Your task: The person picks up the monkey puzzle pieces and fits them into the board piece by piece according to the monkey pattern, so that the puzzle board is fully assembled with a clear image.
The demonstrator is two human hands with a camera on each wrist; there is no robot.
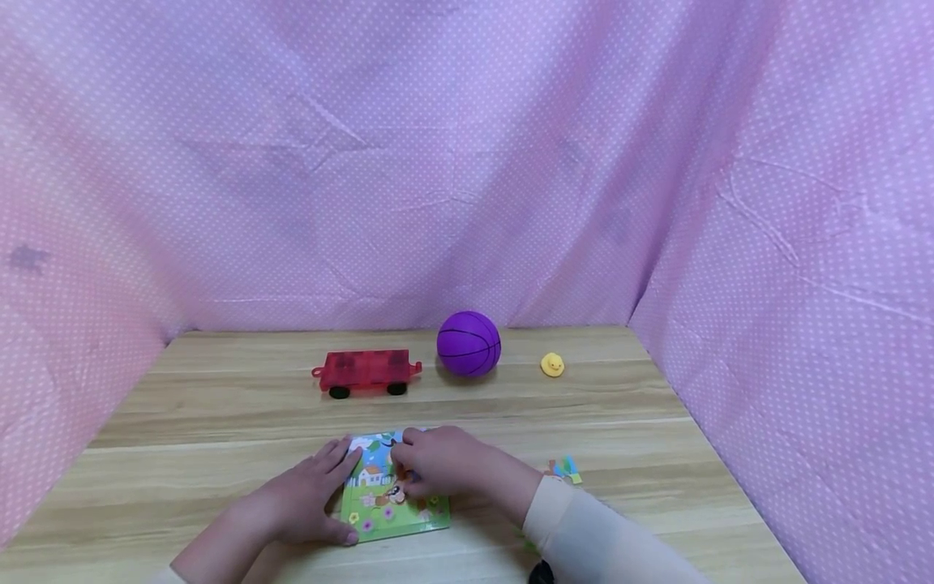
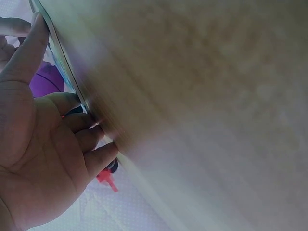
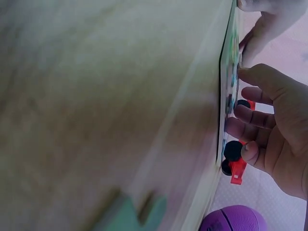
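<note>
A jigsaw puzzle board (image 1: 409,521) with a house, flowers and a cartoon animal lies flat on the table. My left hand (image 1: 302,495) rests along its left edge, thumb at the near corner and fingers spread toward the far one. Over the board's right half, my right hand (image 1: 447,462) touches the picture with bent fingers. In the right wrist view, the thumb (image 3: 264,77) and fingertips meet the board's face; no piece shows between them. A puzzle piece (image 1: 566,469) lies right of the board, partly behind my right forearm.
Farther back stand a red toy wagon (image 1: 368,369), a purple ball (image 1: 469,344) and a small yellow duck (image 1: 552,365). A green piece (image 3: 127,214) lies near my right wrist. Pink dotted cloth (image 1: 452,162) encloses the wooden table (image 1: 241,414).
</note>
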